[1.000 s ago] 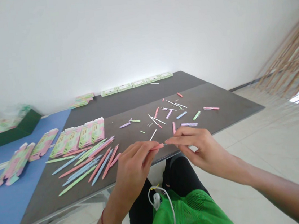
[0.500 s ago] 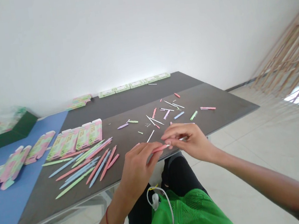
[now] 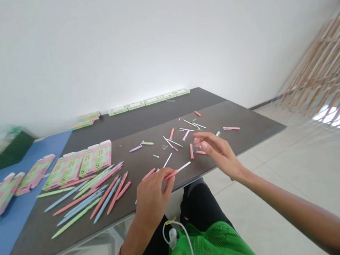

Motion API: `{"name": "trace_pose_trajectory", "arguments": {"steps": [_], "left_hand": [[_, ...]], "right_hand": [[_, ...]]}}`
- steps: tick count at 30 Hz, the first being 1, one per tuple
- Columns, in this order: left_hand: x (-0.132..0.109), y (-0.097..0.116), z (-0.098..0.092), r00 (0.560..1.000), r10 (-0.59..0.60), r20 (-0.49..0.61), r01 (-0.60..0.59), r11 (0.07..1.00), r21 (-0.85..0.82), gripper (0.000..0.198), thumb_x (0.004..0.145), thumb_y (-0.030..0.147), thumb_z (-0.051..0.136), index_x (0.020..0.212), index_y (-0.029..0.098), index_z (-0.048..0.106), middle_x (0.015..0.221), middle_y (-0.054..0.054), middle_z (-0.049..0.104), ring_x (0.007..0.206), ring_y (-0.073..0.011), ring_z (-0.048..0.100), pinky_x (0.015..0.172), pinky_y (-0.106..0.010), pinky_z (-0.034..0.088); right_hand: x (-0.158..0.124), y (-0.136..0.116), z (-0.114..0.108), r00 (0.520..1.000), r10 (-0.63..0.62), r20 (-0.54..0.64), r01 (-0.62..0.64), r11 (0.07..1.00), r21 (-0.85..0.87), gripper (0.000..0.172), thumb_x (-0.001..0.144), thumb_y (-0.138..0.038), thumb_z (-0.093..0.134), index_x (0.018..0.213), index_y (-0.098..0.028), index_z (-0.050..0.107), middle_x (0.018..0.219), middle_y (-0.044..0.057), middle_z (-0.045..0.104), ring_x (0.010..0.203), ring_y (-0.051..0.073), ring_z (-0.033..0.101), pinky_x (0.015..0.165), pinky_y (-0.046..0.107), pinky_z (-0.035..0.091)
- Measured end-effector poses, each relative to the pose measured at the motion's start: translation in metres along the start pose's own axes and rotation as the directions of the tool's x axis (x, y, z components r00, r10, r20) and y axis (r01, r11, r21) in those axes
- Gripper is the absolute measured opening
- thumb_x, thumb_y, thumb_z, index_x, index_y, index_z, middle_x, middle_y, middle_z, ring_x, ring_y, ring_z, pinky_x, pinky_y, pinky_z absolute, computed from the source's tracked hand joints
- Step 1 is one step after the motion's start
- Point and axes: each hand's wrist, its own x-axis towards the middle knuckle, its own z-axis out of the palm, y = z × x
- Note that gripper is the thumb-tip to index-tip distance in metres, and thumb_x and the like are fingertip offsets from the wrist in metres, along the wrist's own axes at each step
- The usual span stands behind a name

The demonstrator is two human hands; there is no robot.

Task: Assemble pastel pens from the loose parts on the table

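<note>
My left hand (image 3: 155, 193) is closed around a pink pen barrel (image 3: 170, 175) above the table's front edge. From the barrel's right end sticks a white pen refill (image 3: 183, 166). My right hand (image 3: 218, 152) hovers over the loose pen parts, fingers slightly curled and apart, with nothing visible in them. Close to its fingertips lie a pink barrel piece (image 3: 191, 151) and another pink piece (image 3: 201, 152). Farther back are white refills (image 3: 174, 142) and a purple barrel piece (image 3: 186, 135). What lies directly beneath the right fingers is partly hidden.
On the left, several pink, blue and green pens (image 3: 83, 204) lie in a loose pile before printed cartons (image 3: 96, 158). Flat boxes (image 3: 152, 100) line the wall. A dark green bin (image 3: 8, 153) stands at far left, near unfolded cartons (image 3: 35, 174).
My right hand has come away from the pink barrel and moved right, its fingers opening. The white refill now shows protruding from the barrel in my left hand. The camera view has shifted slightly.
</note>
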Motion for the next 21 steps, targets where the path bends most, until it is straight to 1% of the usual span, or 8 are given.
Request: {"name": "trace_pose_trajectory", "arguments": {"steps": [3,6,8,11,14,16,18,21], "left_hand": [[-0.002,-0.01,0.014,0.996,-0.073,0.052,0.064,0.983,0.171,0.011,0.102,0.023,0.056,0.106,0.024,0.066,0.097,-0.002,0.077,0.091,-0.0221,0.072,0.079,-0.031,0.051],[-0.002,-0.018,0.029,0.995,-0.066,0.076,0.045,0.965,0.257,0.013,0.103,0.023,0.055,0.101,0.023,0.067,0.097,-0.004,0.075,0.097,-0.0252,0.069,0.085,-0.035,0.05],[-0.001,-0.022,0.038,0.995,-0.047,0.087,0.022,0.963,0.268,0.017,0.104,0.023,0.053,0.097,0.022,0.069,0.099,-0.006,0.073,0.1,-0.0262,0.067,0.09,-0.038,0.049],[0.0,-0.027,0.049,0.994,-0.037,0.101,0.007,0.96,0.278,0.021,0.104,0.022,0.052,0.097,0.021,0.072,0.099,-0.008,0.072,0.098,-0.026,0.066,0.089,-0.038,0.049],[0.001,-0.03,0.053,0.994,-0.033,0.109,-0.002,0.953,0.302,0.023,0.104,0.023,0.053,0.098,0.021,0.074,0.1,-0.008,0.071,0.098,-0.0262,0.064,0.09,-0.039,0.049],[0.002,-0.029,0.052,0.993,-0.025,0.118,-0.015,0.945,0.325,0.021,0.103,0.022,0.055,0.097,0.021,0.075,0.1,-0.008,0.071,0.099,-0.0267,0.064,0.093,-0.04,0.048],[0.002,-0.026,0.048,0.995,-0.012,0.101,-0.023,0.938,0.347,0.014,0.1,0.02,0.06,0.102,0.021,0.074,0.106,-0.009,0.072,0.103,-0.0286,0.064,0.096,-0.042,0.047],[0.0,-0.015,0.042,0.999,0.03,0.041,-0.041,0.957,0.287,0.019,0.098,0.022,0.064,0.117,0.022,0.069,0.116,-0.009,0.072,0.11,-0.0304,0.064,0.094,-0.041,0.048]], "right_hand": [[0.011,0.036,-0.033,0.993,0.035,-0.114,-0.051,0.99,-0.133,0.042,0.097,-0.058,0.062,0.116,-0.021,0.072,0.104,0.008,0.074,0.096,0.023,0.07,0.084,0.035,0.056],[0.021,0.079,-0.071,0.976,0.086,-0.202,-0.138,0.955,-0.261,0.051,0.091,-0.065,0.061,0.099,-0.016,0.071,0.086,0.008,0.073,0.072,0.02,0.066,0.07,0.033,0.053],[0.025,0.106,-0.094,0.948,0.15,-0.282,-0.257,0.881,-0.397,0.053,0.088,-0.069,0.056,0.078,-0.018,0.066,0.069,0.004,0.067,0.064,0.018,0.06,0.064,0.029,0.048],[0.025,0.133,-0.12,0.905,0.188,-0.38,-0.359,0.819,-0.448,0.058,0.082,-0.071,0.056,0.055,-0.021,0.049,0.051,0.001,0.05,0.055,0.016,0.048,0.055,0.028,0.036],[0.02,0.149,-0.132,0.873,0.233,-0.427,-0.426,0.791,-0.439,0.06,0.081,-0.072,0.053,0.047,-0.024,0.036,0.043,-0.002,0.034,0.05,0.013,0.035,0.05,0.029,0.024],[0.016,0.156,-0.135,0.861,0.267,-0.433,-0.454,0.787,-0.419,0.06,0.081,-0.071,0.051,0.047,-0.025,0.031,0.043,-0.003,0.027,0.048,0.011,0.03,0.049,0.03,0.021],[0.013,0.161,-0.137,0.859,0.292,-0.421,-0.463,0.794,-0.394,0.058,0.082,-0.068,0.05,0.049,-0.026,0.03,0.044,-0.004,0.026,0.047,0.011,0.027,0.049,0.03,0.02],[0.009,0.166,-0.139,0.862,0.311,-0.4,-0.46,0.812,-0.359,0.054,0.082,-0.062,0.051,0.05,-0.025,0.03,0.045,-0.004,0.026,0.047,0.01,0.026,0.049,0.029,0.019]]}}
